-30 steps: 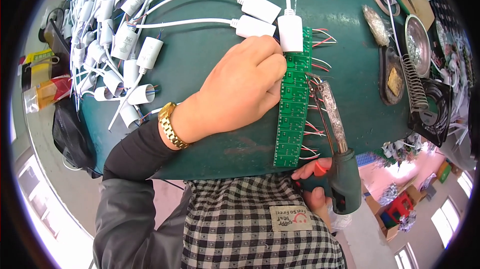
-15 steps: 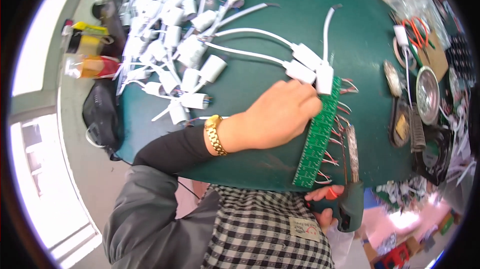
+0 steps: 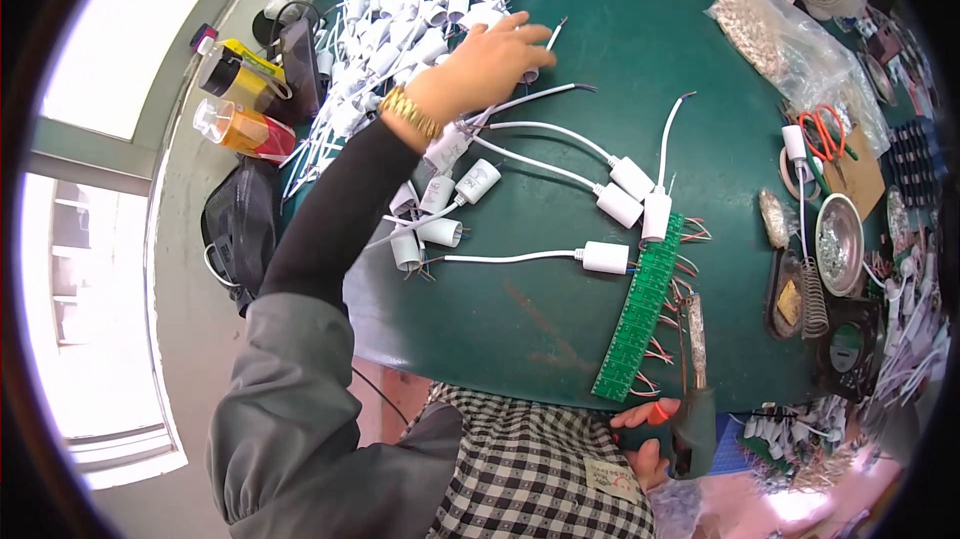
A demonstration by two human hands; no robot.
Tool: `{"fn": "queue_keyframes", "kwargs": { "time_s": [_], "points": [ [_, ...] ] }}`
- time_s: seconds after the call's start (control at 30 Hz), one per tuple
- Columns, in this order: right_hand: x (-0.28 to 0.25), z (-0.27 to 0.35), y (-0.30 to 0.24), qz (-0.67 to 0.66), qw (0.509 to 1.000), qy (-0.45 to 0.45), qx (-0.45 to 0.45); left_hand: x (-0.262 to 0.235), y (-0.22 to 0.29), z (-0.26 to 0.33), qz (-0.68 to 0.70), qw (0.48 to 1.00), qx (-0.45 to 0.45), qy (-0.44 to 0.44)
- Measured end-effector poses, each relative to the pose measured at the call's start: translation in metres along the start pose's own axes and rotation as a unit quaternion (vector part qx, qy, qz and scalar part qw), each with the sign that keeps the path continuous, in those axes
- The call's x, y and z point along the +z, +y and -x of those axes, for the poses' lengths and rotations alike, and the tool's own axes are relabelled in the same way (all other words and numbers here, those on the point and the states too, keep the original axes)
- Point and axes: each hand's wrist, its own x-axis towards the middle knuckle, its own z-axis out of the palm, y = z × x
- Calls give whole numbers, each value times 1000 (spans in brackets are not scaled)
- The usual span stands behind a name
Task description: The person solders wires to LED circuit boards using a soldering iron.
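My left hand (image 3: 480,69), a gold watch on its wrist, reaches over the near edge of a heap of white cylindrical housings with cables (image 3: 400,39). Its fingers are spread, and I see nothing held in them. My right hand (image 3: 645,439) is closed round the dark handle of a soldering gun (image 3: 693,429) with an orange trigger, at the table's front edge. Left of its tip lies a strip of green circuit boards (image 3: 640,314), thin red and white wires along its right side. One white housing with a cable (image 3: 606,258) lies against the strip's left edge; another (image 3: 655,216) touches its far end.
Two more cabled housings (image 3: 630,179) lie beyond the strip. To the right are orange-handled scissors (image 3: 826,134), a metal dish (image 3: 839,244), a coiled holder (image 3: 815,304) and a bag of pale pieces (image 3: 750,29). Bottles (image 3: 245,129) and a black bag (image 3: 240,229) line the left.
My left hand has left the green strip and moved far and left to the heap, its fingers opening out. The housing beside the strip now shows uncovered. My right hand keeps the soldering gun.
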Motion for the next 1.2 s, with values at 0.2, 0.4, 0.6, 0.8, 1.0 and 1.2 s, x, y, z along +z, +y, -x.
{"fn": "queue_keyframes", "kwargs": {
  "time_s": [0.2,0.4,0.6,0.8,1.0,1.2],
  "points": [
    [-1,-3,-13,25,999,-38,6,-6,-27,-16,285,955,-86,-2],
    [-1,-4,12,-35,998,16,-44,-110,46,-16,223,966,60,118],
    [-3,0,15,-44,997,26,-53,-103,165,32,367,924,-69,-84],
    [-13,-1,40,9,997,15,-71,-42,193,47,425,904,-49,-26],
    [-15,-2,43,37,994,9,-104,-19,204,37,316,947,-44,29],
    [-9,-3,38,36,995,9,-94,-12,207,37,290,954,-58,50]
  ]
}}
